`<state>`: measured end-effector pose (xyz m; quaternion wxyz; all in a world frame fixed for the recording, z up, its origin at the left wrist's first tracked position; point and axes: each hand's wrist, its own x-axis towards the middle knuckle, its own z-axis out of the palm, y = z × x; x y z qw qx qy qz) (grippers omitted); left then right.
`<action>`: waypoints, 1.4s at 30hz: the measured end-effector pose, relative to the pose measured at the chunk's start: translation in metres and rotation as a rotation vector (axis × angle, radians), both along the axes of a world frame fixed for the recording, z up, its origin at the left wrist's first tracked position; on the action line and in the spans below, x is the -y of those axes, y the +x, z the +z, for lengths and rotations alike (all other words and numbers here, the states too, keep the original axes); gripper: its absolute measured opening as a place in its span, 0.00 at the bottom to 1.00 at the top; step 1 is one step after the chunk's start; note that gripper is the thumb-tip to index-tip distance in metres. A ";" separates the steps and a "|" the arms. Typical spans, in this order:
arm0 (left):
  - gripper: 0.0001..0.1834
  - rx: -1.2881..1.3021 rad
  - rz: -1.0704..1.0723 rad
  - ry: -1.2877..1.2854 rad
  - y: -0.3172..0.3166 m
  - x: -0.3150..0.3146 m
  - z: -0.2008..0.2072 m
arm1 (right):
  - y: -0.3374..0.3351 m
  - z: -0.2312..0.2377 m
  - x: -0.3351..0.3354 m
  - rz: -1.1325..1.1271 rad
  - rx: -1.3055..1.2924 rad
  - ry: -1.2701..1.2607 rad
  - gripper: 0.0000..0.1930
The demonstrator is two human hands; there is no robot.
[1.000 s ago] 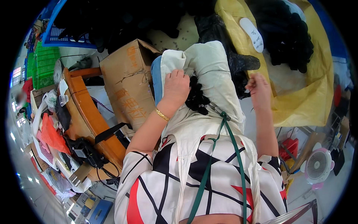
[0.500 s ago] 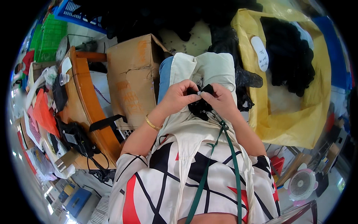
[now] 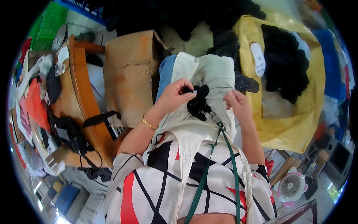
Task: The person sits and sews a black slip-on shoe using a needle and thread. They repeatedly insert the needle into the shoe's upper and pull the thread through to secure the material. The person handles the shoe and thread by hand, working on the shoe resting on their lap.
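Observation:
My left hand [image 3: 174,96], with a gold bangle on its wrist, pinches a small black cloth piece [image 3: 198,105] over my lap. The piece is bunched, and its exact kind does not show. To its right and apart from it, my right hand [image 3: 238,102] is raised with thumb and fingers drawn together; whatever they may hold is too small to see. A small metal tool [image 3: 214,117] on a green cord [image 3: 233,156] rests against the lower end of the black cloth. Under both hands lies a pale apron [image 3: 218,71] across my knees.
On the right stands an open yellow bag [image 3: 294,136] with black cloth pieces [image 3: 285,63] and a white oval card [image 3: 257,59]. A cardboard box [image 3: 128,78] and a wooden chair [image 3: 84,86] are to the left. A dark heap [image 3: 186,16] lies ahead; a fan [image 3: 292,185] stands behind right.
My right hand has let go of the black cloth and moved right, away from it. My left hand keeps its pinch on the cloth. The whole view has shifted slightly.

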<state>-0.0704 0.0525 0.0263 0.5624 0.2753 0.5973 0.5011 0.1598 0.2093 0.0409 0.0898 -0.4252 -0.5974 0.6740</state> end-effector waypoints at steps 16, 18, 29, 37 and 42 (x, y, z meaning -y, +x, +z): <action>0.14 -1.030 -0.527 0.072 -0.019 -0.007 0.038 | -0.032 0.010 0.025 0.182 -0.054 0.538 0.12; 0.16 -0.696 -0.306 0.220 -0.020 -0.010 0.044 | -0.030 0.006 0.023 0.194 -0.072 0.584 0.13; 0.10 0.113 -0.034 0.043 0.003 -0.011 0.026 | -0.040 0.022 0.034 0.153 -0.211 0.462 0.11; 0.09 -0.681 -0.509 0.227 0.013 -0.010 0.038 | -0.025 0.018 0.015 0.743 -0.134 0.566 0.12; 0.08 -0.664 -0.405 0.262 0.011 -0.010 0.039 | -0.023 0.036 0.003 0.654 -0.098 0.404 0.12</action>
